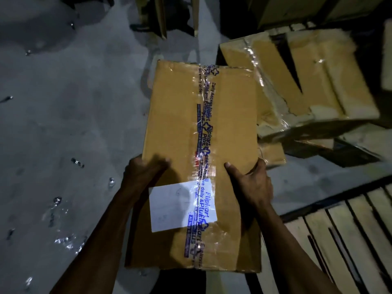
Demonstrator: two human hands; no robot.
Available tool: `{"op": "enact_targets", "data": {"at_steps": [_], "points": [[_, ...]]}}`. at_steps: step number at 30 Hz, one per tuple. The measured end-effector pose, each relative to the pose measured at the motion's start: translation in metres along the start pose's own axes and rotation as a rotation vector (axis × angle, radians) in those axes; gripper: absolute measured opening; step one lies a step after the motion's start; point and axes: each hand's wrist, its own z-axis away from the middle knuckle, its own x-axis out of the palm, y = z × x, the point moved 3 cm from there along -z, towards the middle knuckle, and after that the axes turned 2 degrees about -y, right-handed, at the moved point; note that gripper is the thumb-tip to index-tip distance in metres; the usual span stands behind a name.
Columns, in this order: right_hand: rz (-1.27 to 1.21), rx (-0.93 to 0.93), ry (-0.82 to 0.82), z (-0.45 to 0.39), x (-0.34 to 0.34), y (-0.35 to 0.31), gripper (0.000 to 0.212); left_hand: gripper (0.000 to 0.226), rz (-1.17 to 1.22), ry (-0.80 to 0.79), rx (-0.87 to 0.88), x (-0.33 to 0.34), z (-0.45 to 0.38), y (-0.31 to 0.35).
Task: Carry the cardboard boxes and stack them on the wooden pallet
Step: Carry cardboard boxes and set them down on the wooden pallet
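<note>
1. Both hands hold one cardboard box (197,162) flat in front of the person. The left hand (144,172) grips its left edge with the thumb lying on top. The right hand (252,183) grips the right edge the same way, thumb on the lid. The other fingers are hidden under the box.

2. The box is sealed with printed blue tape (204,132) running along its length and carries a white label (182,206) near the person. It hangs over the grey floor (63,124), just beside the wooden pallet (343,230) at lower right, not yet over its slats.

3. Progress, as I judge it: this box is in mid-carry and not yet set down. The part of the pallet in view bears no box, so stacking there looks barely begun, though most of the pallet is out of frame.

4. Beyond the carried box lies a torn, crumpled carton (307,81), flaps open and tape hanging loose. It seems to rest on other slatted wood, but the dark makes that hard to confirm. More cardboard (159,15) stands at the top of the view.

5. Scraps of shiny plastic (61,209) litter the floor to the left; they could be slippery underfoot. The damaged carton sits close to the path and may crowd the placing. The light is poor.
</note>
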Motion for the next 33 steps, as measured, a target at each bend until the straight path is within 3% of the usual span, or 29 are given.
{"op": "enact_targets", "data": {"at_steps": [7,12,17,20,25,28,31,33], "points": [[-0.169,0.078,0.209,0.154,-0.078,0.097,0.087,0.079,-0.061,-0.224,0.243,0.021,0.127,0.002],[-0.265,0.162,0.382,0.27,-0.141,0.17,0.082,0.057,-0.109,-0.434,0.354,0.06,0.236,0.013],[-0.329,0.292,0.557,0.351,-0.19,0.235,0.087,0.057,-0.2,-0.634,0.416,0.119,0.315,0.027],[-0.37,0.365,0.665,0.379,-0.211,0.27,0.087,0.062,-0.271,-0.714,0.456,0.167,0.342,0.037],[-0.428,0.505,0.791,0.396,-0.245,0.324,0.093,0.037,-0.364,-0.87,0.557,0.257,0.38,0.05],[-0.466,0.584,0.856,0.396,-0.27,0.353,0.091,0.041,-0.416,-1.025,0.551,0.318,0.398,0.056],[-0.51,0.642,0.9,0.4,-0.294,0.378,0.095,0.057,-0.484,-1.094,0.569,0.368,0.42,0.068],[-0.547,0.678,0.946,0.405,-0.31,0.394,0.094,0.056,-0.526,-1.127,0.571,0.402,0.435,0.075]]}}
